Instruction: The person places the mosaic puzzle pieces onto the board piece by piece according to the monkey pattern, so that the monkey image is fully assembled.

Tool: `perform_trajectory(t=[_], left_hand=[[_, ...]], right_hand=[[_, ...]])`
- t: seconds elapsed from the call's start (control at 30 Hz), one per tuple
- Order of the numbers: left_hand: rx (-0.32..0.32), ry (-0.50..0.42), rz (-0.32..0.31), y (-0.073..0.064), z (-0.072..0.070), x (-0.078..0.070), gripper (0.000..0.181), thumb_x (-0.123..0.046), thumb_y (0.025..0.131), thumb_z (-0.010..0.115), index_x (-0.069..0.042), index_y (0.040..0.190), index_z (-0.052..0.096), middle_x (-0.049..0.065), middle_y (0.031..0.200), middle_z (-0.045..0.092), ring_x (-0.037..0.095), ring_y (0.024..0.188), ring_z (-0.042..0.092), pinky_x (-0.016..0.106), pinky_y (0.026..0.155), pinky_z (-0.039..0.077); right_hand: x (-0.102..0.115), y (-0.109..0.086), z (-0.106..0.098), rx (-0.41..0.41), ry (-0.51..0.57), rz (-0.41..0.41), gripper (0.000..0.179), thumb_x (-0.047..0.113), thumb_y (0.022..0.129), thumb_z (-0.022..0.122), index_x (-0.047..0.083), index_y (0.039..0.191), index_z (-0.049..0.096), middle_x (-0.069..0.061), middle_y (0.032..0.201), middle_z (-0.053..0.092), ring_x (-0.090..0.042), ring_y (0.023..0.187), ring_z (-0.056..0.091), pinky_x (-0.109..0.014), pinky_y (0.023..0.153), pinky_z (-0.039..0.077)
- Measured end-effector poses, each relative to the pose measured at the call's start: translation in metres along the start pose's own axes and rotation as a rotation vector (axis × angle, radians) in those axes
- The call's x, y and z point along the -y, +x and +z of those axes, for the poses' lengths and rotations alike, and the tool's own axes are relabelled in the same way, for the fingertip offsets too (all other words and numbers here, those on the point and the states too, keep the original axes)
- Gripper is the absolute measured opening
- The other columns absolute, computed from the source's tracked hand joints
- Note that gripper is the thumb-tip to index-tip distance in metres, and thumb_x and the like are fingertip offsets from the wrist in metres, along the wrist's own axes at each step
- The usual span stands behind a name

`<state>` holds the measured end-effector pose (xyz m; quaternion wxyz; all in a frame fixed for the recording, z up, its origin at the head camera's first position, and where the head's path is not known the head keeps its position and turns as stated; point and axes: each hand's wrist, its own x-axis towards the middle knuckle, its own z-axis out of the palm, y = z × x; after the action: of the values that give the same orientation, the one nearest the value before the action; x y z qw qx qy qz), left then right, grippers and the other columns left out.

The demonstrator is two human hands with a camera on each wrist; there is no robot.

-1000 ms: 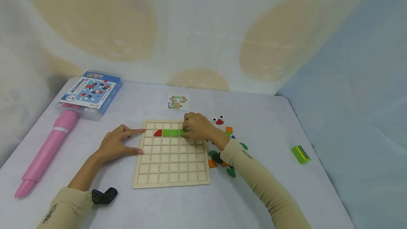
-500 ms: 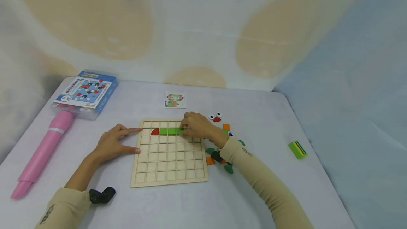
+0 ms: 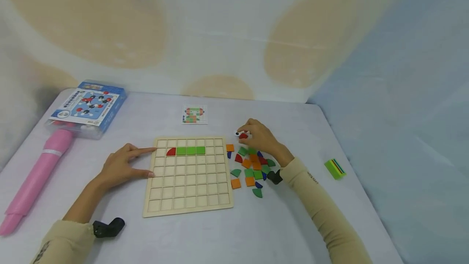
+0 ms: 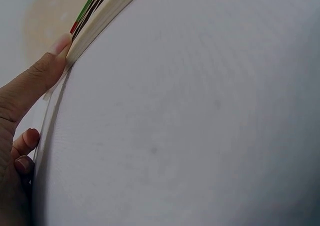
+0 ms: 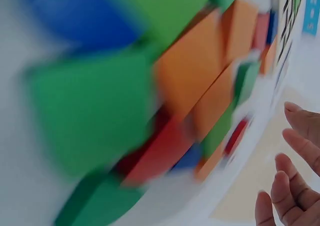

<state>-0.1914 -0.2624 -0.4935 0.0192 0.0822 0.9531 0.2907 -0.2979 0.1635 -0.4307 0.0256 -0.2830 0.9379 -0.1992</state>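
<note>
My left hand [image 3: 122,164] touches the left edge of a wooden grid board [image 3: 190,191], its thumb and index finger straight and spread apart. In the left wrist view, the thumb [image 4: 42,74] presses on the board's edge [image 4: 97,34]. One row near the top of the board holds a red quarter-round piece [image 3: 171,151] and several green square tiles [image 3: 191,150]. My right hand [image 3: 261,137] hovers beyond the board's right side, fingertips over a googly-eye piece [image 3: 237,133] and a red quarter-round piece [image 3: 243,136]. Its fingers are loosely bent in the right wrist view.
Loose orange, green, red and blue pieces [image 3: 257,165] lie right of the board. Behind it is a pattern card [image 3: 194,114]. A blue boxed set [image 3: 89,107] and a pink stick [image 3: 34,182] lie at left, a green striped block [image 3: 335,169] at right.
My right hand has left the green tiles on the board and moved right to the eye and red pieces. The left hand stays at the board's edge. The head view has shifted slightly.
</note>
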Motion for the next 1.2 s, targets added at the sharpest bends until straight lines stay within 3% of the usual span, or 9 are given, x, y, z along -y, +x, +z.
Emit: perform_trajectory(t=[0.27,0.8,1.07,1.2], left_hand=[[0.009,-0.015,-0.012,-0.005,-0.004,0.005,0.082,-0.057,0.069,0.084,-0.023,0.139,0.059,0.009,0.105,0.05,0.022,0.088,0.044,0.041,0.077,0.031],[0.024,-0.039,-0.015,-0.001,0.0,0.004,0.083,-0.057,0.069,0.084,-0.023,0.141,0.058,0.009,0.104,0.048,0.022,0.086,0.042,0.039,0.076,0.028],[0.017,-0.023,0.007,0.001,0.001,0.002,0.083,-0.056,0.069,0.084,-0.022,0.14,0.058,0.01,0.104,0.049,0.022,0.084,0.042,0.036,0.073,0.028],[0.022,-0.01,-0.003,0.0,-0.002,0.0,0.084,-0.058,0.069,0.083,-0.023,0.141,0.057,0.011,0.106,0.05,0.022,0.086,0.043,0.037,0.074,0.028]], right_hand=[[-0.019,-0.013,-0.001,0.086,-0.008,0.131,0.032,0.021,0.09,0.074,0.009,0.119,0.073,-0.01,0.108,0.06,-0.024,0.099,0.054,-0.039,0.088,0.049],[-0.02,-0.023,0.003,0.089,-0.061,0.103,0.03,0.021,0.089,0.075,0.009,0.116,0.074,-0.008,0.099,0.06,-0.02,0.086,0.051,-0.033,0.079,0.047],[-0.021,-0.017,0.002,0.087,-0.064,0.123,0.031,0.024,0.089,0.075,0.01,0.117,0.074,-0.008,0.102,0.061,-0.021,0.092,0.053,-0.035,0.086,0.049],[-0.021,-0.012,0.001,0.074,-0.054,0.095,0.03,0.022,0.089,0.075,0.008,0.116,0.074,-0.01,0.103,0.062,-0.023,0.094,0.055,-0.037,0.084,0.049]])
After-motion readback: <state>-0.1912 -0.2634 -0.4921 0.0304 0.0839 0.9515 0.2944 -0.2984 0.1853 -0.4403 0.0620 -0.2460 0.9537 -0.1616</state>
